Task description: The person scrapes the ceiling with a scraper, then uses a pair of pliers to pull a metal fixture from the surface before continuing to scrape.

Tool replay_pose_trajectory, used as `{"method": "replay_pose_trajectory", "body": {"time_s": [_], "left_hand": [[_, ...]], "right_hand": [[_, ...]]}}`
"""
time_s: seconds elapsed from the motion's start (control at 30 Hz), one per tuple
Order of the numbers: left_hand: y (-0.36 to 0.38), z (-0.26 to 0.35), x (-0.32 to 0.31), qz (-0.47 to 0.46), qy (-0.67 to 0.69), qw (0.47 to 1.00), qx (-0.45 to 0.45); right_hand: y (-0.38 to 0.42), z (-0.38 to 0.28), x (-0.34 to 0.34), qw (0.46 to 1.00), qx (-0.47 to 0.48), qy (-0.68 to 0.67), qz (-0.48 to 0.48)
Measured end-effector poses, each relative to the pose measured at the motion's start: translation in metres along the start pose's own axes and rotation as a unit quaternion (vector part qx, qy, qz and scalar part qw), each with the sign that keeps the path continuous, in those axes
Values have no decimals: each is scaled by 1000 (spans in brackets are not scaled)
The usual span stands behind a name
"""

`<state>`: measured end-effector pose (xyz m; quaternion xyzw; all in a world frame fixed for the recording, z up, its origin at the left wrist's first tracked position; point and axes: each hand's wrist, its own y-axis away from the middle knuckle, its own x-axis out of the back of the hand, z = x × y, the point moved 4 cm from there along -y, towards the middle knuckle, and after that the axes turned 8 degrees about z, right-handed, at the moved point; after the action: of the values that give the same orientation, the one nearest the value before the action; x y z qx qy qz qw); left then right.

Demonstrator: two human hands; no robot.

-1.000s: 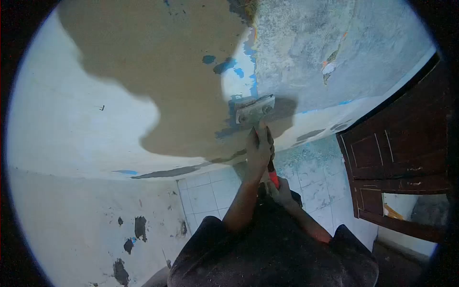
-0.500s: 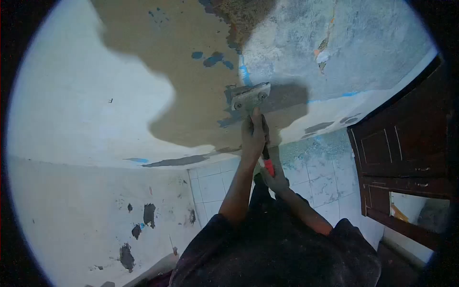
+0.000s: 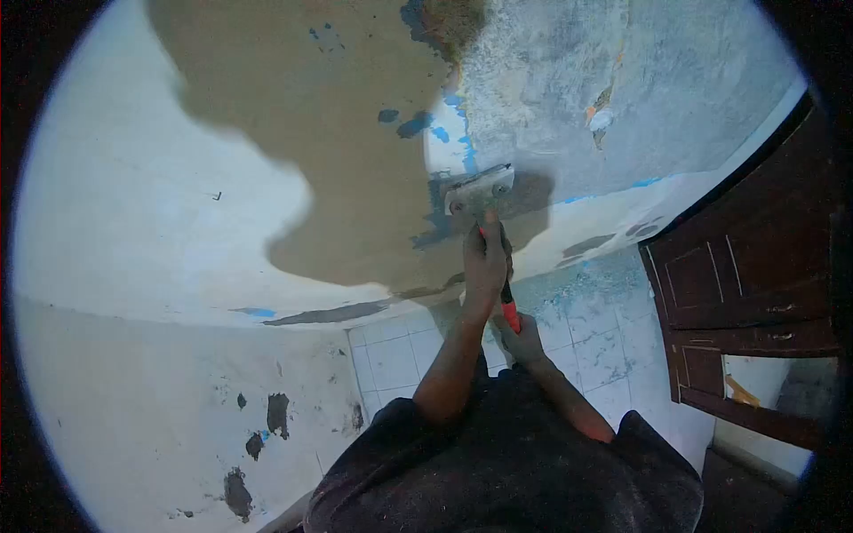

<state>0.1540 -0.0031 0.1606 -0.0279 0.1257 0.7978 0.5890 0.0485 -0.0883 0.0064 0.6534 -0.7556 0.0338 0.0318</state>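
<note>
A wall scraper (image 3: 481, 189) with a wide, screwed-on blade lies against the wall, at the border of the cream paint and the rough grey-blue area. My left hand (image 3: 485, 259) is closed around its shaft just below the blade. Lower down, my right hand (image 3: 522, 339) grips the red-and-black handle (image 3: 509, 313) near its end. Ragged blue and grey patches (image 3: 437, 213) show beside the blade's left end. My arms and head throw a large shadow over the wall here.
Dark wooden furniture (image 3: 742, 266) with drawers stands on the right. White floor tiles (image 3: 391, 360) lie below, dusted with debris (image 3: 577, 289) near the wall. The adjoining wall (image 3: 160, 382) at left has several chipped grey spots. A small hook (image 3: 217, 195) sticks out of the cream wall.
The scraper and both hands have shifted slightly right and down in view. The shadow has moved too, leaving a lit strip with blue flecks above the blade. Both grips stay closed.
</note>
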Motion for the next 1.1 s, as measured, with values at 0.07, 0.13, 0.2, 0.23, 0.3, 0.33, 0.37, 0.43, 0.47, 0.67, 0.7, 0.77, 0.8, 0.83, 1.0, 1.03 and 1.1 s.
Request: {"method": "replay_pose_trajectory", "body": {"time_s": [0.07,0.13,0.2,0.23,0.3,0.33,0.37,0.43,0.47,0.67,0.7,0.77,0.8,0.83,1.0,1.03,1.1], "left_hand": [[-5,-26,6,0,4,1000,-1],[-5,-21,6,1,6,1000,-3],[-9,2,-1,0,-20,998,-65],[-15,24,-4,19,-50,993,-103],[-4,87,-12,70,-68,995,-33],[-10,107,-18,14,16,996,-89],[-9,109,-20,12,18,995,-92],[-7,115,-22,31,19,993,-112],[-10,96,-19,-9,-4,996,-87],[-6,-25,1,-16,-11,999,28],[-3,-28,0,-52,34,996,65],[-4,-30,2,-40,37,995,88],[-6,-26,1,-43,35,996,64],[-7,-21,1,-45,32,998,41],[-6,-12,8,-40,38,997,47],[-5,-16,11,-34,39,997,50],[-3,-21,15,-25,50,997,54]], "right_hand": [[2,-2,4,1000,11,16,-7],[4,-1,1,1000,-6,-7,-3],[-7,-10,-5,999,3,-33,0],[-24,-32,-2,1000,2,-30,0],[-51,-80,3,987,-87,84,-104],[-54,-98,7,987,-88,86,-103],[-61,-119,9,993,-55,47,-90],[-70,-128,8,997,-9,6,-74],[-61,-106,8,997,-37,8,-62],[-1,-4,17,966,-240,1,-99],[-1,3,19,964,-243,6,-106],[-5,12,21,977,-185,41,-99],[-11,-25,18,960,-249,-16,-127],[-18,-22,16,959,-252,-12,-132],[-26,-25,5,968,-200,4,-153],[-24,-34,3,962,-217,-34,-160],[-18,-10,2,962,-218,6,-165]]}}
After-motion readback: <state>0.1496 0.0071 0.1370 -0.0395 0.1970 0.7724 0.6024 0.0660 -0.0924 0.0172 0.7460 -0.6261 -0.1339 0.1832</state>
